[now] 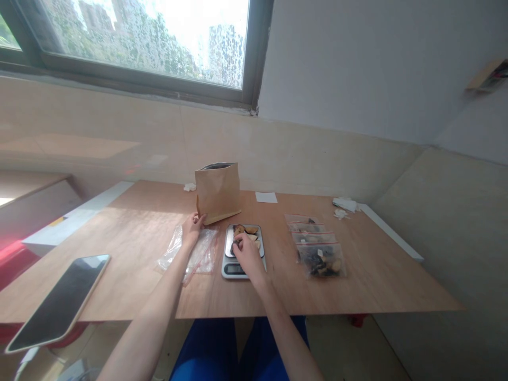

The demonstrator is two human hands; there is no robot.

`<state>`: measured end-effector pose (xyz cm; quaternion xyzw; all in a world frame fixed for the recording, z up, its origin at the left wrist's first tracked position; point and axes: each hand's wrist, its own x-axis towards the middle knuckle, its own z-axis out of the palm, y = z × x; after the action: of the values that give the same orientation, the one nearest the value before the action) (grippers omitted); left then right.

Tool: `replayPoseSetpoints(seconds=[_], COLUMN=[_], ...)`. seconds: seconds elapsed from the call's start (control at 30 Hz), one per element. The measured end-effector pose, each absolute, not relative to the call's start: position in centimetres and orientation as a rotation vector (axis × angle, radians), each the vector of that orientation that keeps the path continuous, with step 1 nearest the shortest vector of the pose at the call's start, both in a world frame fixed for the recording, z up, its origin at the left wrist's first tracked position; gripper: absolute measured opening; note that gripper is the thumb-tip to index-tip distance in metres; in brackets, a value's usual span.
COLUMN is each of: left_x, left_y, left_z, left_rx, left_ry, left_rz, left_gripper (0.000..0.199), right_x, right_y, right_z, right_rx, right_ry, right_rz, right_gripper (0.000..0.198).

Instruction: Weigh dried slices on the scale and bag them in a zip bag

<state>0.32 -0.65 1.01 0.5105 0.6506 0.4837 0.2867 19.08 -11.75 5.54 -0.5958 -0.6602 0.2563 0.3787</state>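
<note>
The right hand point(246, 253) rests over the small scale point(243, 251) at the tabletop point(130, 233) centre, its grip closing on dark pieces point(246, 231) piled there (what it pinches I cannot tell); the left hand point(192, 227) lies flat, grip open, on clear bags point(198, 253) just left, near the brown pouch point(218, 191); filled bags point(317, 246) lie right.

bag point(218, 192) behind scale point(243, 248) (centre table)
</note>
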Motion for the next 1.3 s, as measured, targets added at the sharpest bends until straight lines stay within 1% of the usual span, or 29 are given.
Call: replayPoseSetpoints(seconds=[0.2,0.3,0.43,0.53,0.67,0.83,1.0,1.17,1.3], left_x=[0.3,0.4,0.4,0.4,0.3,0.3,0.4,0.4,0.4], left_y=[-0.7,-0.8,-0.8,-0.8,-0.7,-0.6,-0.7,-0.9,-0.8], left_z=[1.1,1.2,1.3,1.2,1.1,0.9,1.1,1.3,1.3], left_rx=[1.358,1.357,1.362,1.366,1.374,1.372,1.368,1.369,1.369], left_ry=[1.734,1.731,1.732,1.73,1.719,1.718,1.725,1.731,1.735], left_rz=[1.283,1.286,1.29,1.292,1.292,1.296,1.294,1.287,1.283], left_gripper=[0.046,0.046,0.045,0.045,0.045,0.045,0.042,0.041,0.042], right_x=[19.4,19.4,19.3,19.9,22.1,24.9,25.2,25.2,25.5], right_y=[-11.6,-11.6,-11.5,-11.2,-11.0,-12.5,-14.8,-15.9,-15.7], right_z=[5.0,4.8,5.3,6.2,7.1,6.7,5.3,4.2,3.7], right_rx=[-1.474,-1.414,-1.33,-1.244,-1.213,-1.233,-1.183,-1.175,-1.195], right_ry=[-1.69,-1.601,-1.515,-1.439,-1.31,-1.26,-1.369,-1.57,-1.653], right_rz=[0.629,0.686,0.811,0.846,0.82,0.795,0.697,0.613,0.605], right_gripper=[0.013,0.019,0.021,0.021,0.02,0.016,0.011,0.014,0.016])
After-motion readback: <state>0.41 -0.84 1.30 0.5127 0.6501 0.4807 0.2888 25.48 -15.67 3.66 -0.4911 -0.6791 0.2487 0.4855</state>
